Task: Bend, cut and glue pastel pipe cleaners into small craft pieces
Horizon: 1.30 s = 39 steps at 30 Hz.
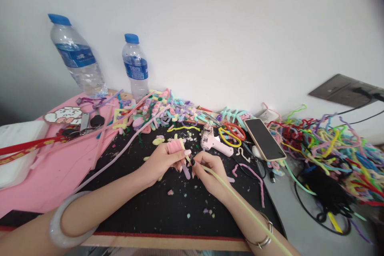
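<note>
Over the middle of the black mat, my left hand (163,162) is closed on a pink fuzzy piece (174,146) made of side-by-side rows. A pale yellow pipe cleaner (240,202) runs from that piece past my right hand (210,170) and along the right forearm to the bottom edge. The fingers of my right hand pinch the yellow strand close to the left fingertips. Below the fingers, a small purple fuzzy piece (186,172) shows; whether it is held is unclear. Just behind my right hand lies a pink glue gun (216,144).
Two water bottles (76,58) (135,66) stand by the wall. Scissors with yellow and orange handles (229,137), a phone (265,139) and tangled pipe cleaners (336,144) lie right. Pink sheets (60,172) and a white pack (21,152) lie left.
</note>
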### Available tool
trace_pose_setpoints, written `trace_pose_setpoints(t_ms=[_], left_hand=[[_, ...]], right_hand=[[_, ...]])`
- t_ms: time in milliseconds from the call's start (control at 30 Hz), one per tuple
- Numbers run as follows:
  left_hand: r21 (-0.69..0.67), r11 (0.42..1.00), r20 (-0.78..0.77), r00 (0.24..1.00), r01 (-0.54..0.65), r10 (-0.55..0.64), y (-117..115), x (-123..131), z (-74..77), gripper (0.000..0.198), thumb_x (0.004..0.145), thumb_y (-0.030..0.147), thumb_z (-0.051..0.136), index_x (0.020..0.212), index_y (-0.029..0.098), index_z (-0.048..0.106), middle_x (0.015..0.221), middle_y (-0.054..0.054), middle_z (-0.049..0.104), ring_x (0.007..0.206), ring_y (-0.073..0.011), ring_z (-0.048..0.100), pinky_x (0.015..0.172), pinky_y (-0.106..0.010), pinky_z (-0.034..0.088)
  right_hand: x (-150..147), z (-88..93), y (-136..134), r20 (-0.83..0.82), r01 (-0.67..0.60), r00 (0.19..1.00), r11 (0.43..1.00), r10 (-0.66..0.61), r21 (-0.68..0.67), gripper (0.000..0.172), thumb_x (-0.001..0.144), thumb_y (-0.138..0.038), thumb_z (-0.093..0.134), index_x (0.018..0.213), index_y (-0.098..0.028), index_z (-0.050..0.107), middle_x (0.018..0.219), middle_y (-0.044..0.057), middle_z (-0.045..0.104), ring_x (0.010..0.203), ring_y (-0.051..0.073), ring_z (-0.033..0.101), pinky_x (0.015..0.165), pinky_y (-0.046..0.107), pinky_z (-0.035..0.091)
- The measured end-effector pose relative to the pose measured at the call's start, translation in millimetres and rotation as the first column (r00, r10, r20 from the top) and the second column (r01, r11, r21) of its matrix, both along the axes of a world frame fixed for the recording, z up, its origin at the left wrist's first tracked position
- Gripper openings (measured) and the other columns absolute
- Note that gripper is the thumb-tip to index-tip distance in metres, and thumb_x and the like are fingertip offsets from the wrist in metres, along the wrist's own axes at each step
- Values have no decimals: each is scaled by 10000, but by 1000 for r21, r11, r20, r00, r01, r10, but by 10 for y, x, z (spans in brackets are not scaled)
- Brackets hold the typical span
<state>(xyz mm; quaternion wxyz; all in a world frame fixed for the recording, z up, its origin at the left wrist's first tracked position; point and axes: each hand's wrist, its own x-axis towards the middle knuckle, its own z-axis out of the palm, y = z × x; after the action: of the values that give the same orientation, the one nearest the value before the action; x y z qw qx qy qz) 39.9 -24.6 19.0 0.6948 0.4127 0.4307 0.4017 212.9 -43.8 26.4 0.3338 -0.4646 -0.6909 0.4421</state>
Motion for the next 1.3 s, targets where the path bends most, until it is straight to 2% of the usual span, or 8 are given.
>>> trace_pose_setpoints(t_ms=[500,633,800,900,1000,1133,1200,1300], left_hand=[[-16,1000,-36,999,-8,8,-5,5,30,302,667,367,760,523,142,620,468,7,591,407,-94,513,445,-212,439],[19,1000,-47,999,-9,10,-5,2,38,340,702,382,720,488,146,601,446,7,574,406,-97,519,442,-210,428],[80,996,-150,988,40,-28,-9,-19,73,376,741,379,684,472,140,576,417,15,553,371,-74,487,445,-194,410],[96,986,-147,982,138,-123,-22,-34,76,353,722,385,701,499,140,581,428,18,556,353,-68,466,411,-188,398],[66,952,-115,950,297,-289,-52,-54,51,281,700,373,724,586,143,609,469,20,584,348,-75,479,378,-187,403],[-26,900,-64,897,436,-436,-95,-89,49,219,671,350,751,715,160,652,500,23,620,361,-95,517,351,-181,412],[-51,852,-45,851,522,-524,-104,-105,94,182,665,320,758,727,173,671,517,19,639,364,-89,523,349,-167,406],[-73,702,-43,701,708,-712,-102,-118,189,199,718,304,710,575,176,656,484,10,621,363,-87,514,347,-164,390]], right_hand=[[-9,3,-1,-8,-3,1000,1000,3,3,194,844,-237,503,659,-178,510,546,-22,547,465,81,417,448,197,313],[-9,1,-3,-15,1,1000,1000,-1,-12,212,847,-275,523,659,-177,516,536,-28,535,462,80,414,443,194,302],[5,20,1,-66,51,996,998,-52,-24,287,853,-343,539,620,-181,492,507,-40,484,455,80,384,442,204,280],[26,26,22,-136,65,988,998,-67,-20,333,857,-382,544,596,-181,493,493,-42,460,458,84,369,450,216,274],[37,24,42,-197,46,979,999,-47,-10,368,856,-416,548,578,-177,514,498,-39,439,457,84,346,441,223,256],[18,36,41,-221,-53,974,999,50,-5,409,829,-470,578,550,-174,538,516,-21,485,468,89,369,447,224,300],[6,47,30,-221,-133,968,991,123,-30,402,813,-476,600,554,-173,548,520,-18,511,475,91,391,456,223,324],[3,57,12,-229,-290,939,949,257,-123,373,778,-468,646,572,-172,553,525,-30,515,486,89,411,465,215,337]])
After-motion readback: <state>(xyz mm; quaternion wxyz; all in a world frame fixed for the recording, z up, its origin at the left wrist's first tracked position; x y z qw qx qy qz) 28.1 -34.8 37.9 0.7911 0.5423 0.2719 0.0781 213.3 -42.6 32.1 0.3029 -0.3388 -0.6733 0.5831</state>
